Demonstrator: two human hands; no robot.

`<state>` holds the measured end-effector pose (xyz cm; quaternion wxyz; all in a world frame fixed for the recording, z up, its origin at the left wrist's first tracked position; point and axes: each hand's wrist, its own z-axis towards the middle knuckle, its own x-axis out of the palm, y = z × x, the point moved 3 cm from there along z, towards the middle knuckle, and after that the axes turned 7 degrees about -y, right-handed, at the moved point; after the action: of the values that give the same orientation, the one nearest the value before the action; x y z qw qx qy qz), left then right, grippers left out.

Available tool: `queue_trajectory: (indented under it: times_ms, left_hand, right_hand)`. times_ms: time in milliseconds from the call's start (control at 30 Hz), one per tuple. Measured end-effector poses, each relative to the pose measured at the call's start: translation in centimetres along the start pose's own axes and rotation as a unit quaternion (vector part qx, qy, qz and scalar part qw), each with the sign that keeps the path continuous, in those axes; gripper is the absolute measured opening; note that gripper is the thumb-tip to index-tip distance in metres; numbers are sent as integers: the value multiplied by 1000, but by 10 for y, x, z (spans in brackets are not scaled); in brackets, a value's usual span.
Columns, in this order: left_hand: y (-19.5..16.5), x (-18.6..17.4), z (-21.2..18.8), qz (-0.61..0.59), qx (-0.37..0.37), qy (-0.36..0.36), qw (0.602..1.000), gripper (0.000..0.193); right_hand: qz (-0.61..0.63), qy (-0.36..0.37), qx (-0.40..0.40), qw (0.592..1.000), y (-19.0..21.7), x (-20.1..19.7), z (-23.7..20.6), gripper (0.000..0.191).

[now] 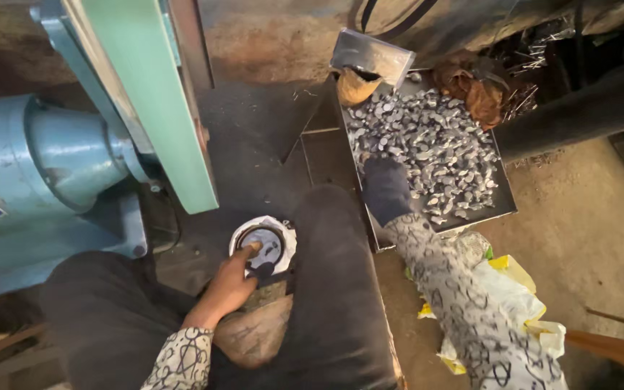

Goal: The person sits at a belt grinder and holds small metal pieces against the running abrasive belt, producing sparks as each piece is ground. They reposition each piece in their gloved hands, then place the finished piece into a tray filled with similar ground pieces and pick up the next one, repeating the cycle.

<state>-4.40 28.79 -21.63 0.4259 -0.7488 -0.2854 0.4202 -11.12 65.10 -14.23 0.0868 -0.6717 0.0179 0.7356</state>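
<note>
Here we sit beside the blue motor (45, 166) at nine o'clock, with the metal tray (326, 155) of small grey metal pieces (435, 144) at one o'clock. Our gloved right hand (386, 189) rests in the pieces; we cannot tell its finger state. Our left hand (234, 283) presses a fingertip into the round tin (265, 242) at centre, other fingers curled. We judge this the picking-up step; lifting calls for a firm pinch.
</note>
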Motion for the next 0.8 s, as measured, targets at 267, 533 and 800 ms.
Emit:
queue_trajectory:
  times_ms: [267,533,800]
  left_hand:
    - [-16,0,7,-531,-205,-65,820,36]
    - [-24,-46,-19,-541,-100,-219,806,39]
    - [-37,-68,-19,-562,-172,-152,794,24]
  right_hand:
    - [669,15,17,743,163,-54,-63,52]
    - [845,137,109,505,239,-17,-99,33]
    - [750,488,298,332,260,-32,-97,20]
